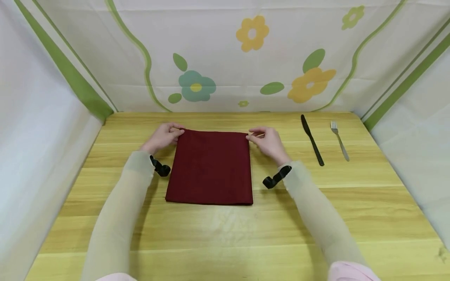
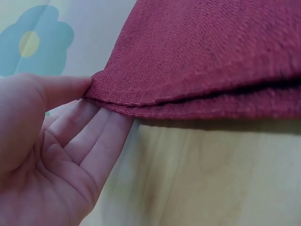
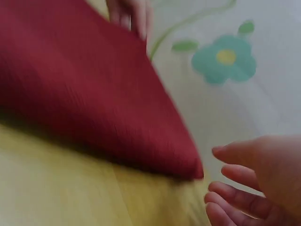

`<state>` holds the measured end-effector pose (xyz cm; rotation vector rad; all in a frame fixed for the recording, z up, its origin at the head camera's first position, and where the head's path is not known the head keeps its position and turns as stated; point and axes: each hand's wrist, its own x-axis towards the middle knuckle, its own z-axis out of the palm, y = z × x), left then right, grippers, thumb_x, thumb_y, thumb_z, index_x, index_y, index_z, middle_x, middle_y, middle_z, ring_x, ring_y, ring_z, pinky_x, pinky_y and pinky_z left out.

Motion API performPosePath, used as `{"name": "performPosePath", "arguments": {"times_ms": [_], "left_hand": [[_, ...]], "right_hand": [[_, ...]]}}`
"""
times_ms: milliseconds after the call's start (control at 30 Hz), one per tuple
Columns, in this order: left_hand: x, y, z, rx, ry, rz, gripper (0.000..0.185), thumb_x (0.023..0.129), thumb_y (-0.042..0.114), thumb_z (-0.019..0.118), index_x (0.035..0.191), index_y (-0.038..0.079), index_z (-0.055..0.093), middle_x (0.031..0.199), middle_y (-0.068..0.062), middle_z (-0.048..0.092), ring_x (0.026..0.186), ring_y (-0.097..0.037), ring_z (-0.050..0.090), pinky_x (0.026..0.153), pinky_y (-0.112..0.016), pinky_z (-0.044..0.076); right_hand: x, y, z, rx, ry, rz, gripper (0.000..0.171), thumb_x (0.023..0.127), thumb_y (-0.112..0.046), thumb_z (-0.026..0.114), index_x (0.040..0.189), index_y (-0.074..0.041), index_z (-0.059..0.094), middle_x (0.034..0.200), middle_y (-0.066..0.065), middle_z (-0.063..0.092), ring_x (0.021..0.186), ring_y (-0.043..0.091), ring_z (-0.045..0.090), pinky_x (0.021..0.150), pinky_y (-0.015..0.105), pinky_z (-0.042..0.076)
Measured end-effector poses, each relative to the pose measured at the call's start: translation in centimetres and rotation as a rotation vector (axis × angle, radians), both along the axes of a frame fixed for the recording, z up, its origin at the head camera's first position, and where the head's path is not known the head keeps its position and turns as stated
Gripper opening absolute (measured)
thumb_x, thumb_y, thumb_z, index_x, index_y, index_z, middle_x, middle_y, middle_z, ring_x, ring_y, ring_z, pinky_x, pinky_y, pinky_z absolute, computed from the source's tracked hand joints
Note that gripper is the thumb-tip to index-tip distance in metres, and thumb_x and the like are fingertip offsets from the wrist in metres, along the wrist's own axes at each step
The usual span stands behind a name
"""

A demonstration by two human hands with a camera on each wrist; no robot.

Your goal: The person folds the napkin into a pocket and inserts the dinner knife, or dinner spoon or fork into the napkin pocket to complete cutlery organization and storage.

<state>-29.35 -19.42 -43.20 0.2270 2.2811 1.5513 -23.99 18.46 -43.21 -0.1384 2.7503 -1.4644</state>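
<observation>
1. One corner is pinched: the left grip (image 1: 163,136) has the far left corner of a folded, dark red cloth (image 1: 214,169), thumb above and fingers beneath, parted by little more than the fabric.
2. At the far right corner, the right grip (image 1: 270,143) holds nothing; the right wrist view shows its thumb and fingers spread apart, just beside the cloth.
3. Roughly square, the cloth lies on the wood-patterned counter (image 1: 211,242) between the forearms (image 1: 320,212). In the left wrist view two layers part slightly along an edge. Whether the far edge is raised, I cannot tell.
4. My judgement of the step in hand: the folded cloth is being handled by its far corners, though one moment cannot settle whether they are being taken up or let go. Taking up would call for the right thumb and fingers to close on all layers together; letting go, for the left to ease off without dragging the fold.
5. Farther right, apart from the cloth, lie a dark knife (image 1: 311,139) and, beyond it, a fork (image 1: 340,141), tines toward the backdrop (image 1: 225,58).
6. No brand, label or writing is readable; the backdrop bears only printed flowers, leaves and green lines.
</observation>
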Motion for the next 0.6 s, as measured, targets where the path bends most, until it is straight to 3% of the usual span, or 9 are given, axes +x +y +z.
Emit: {"name": "performPosePath", "arguments": {"times_ms": [133, 333, 600], "left_hand": [[0.4, 0.5, -0.3, 0.014, -0.018, -0.001, 0.037, 0.109, 0.016, 0.051, 0.139, -0.006, 0.051, 0.121, -0.025, 0.066, 0.099, -0.025, 0.070, 0.086, -0.035, 0.057], [1.4, 1.8, -0.1, 0.002, -0.023, -0.028, 0.035, 0.110, 0.015, 0.049, 0.137, -0.007, 0.051, 0.117, -0.026, 0.067, 0.102, -0.031, 0.069, 0.087, -0.038, 0.057], [2.2, 3.6, 1.1, -0.136, 0.054, -0.022, 0.033, 0.108, 0.013, 0.054, 0.134, -0.007, 0.058, 0.115, -0.025, 0.068, 0.098, -0.036, 0.068, 0.083, -0.042, 0.058]], "right_hand": [[-1.5, 0.9, -0.6, 0.104, -0.045, 0.028, 0.033, 0.100, -0.025, 0.069, 0.127, -0.007, 0.071, 0.110, 0.012, 0.069, 0.091, 0.026, 0.064, 0.071, 0.035, 0.051], [-2.1, 1.5, -0.3, 0.224, -0.057, 0.071, 0.013, 0.098, -0.015, 0.070, 0.103, -0.005, 0.076, 0.100, 0.011, 0.069, 0.092, 0.026, 0.060, 0.082, 0.039, 0.048], [-2.4, 2.9, 0.3, 0.254, -0.136, 0.095, 0.013, 0.100, -0.014, 0.067, 0.103, -0.004, 0.075, 0.093, 0.011, 0.069, 0.080, 0.023, 0.062, 0.074, 0.037, 0.050]]}}
